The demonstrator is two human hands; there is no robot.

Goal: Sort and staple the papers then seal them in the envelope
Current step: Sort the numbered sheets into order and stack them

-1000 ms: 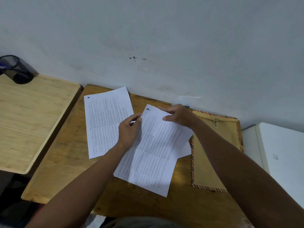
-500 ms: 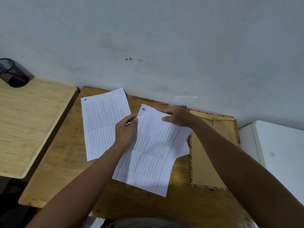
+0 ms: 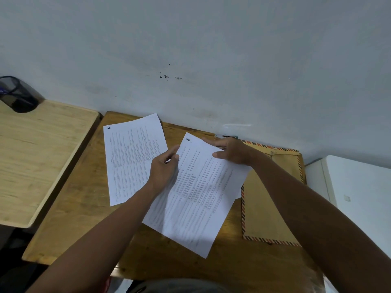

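A printed sheet (image 3: 196,193) with a handwritten number at its top corner is tilted above the brown wooden desk (image 3: 80,208). My left hand (image 3: 164,170) pinches its left edge. My right hand (image 3: 231,151) holds its top right part, thumb on top and forefinger stretched along the upper edge. Another sheet peeks out beneath it at the right. A second printed sheet (image 3: 131,157) lies flat on the desk to the left. A brown envelope (image 3: 266,208) with a red-and-black striped border lies to the right, partly under my right arm. A stapler is partly hidden behind my right hand at the wall.
A lighter wooden table (image 3: 38,153) adjoins the desk on the left, with a black mesh pen holder (image 3: 18,94) at its far corner. A white cabinet (image 3: 359,191) stands on the right. The wall runs along the desk's far edge.
The held sheet and both hands have barely moved; the view shifted slightly. My grip on the sheet is unchanged.
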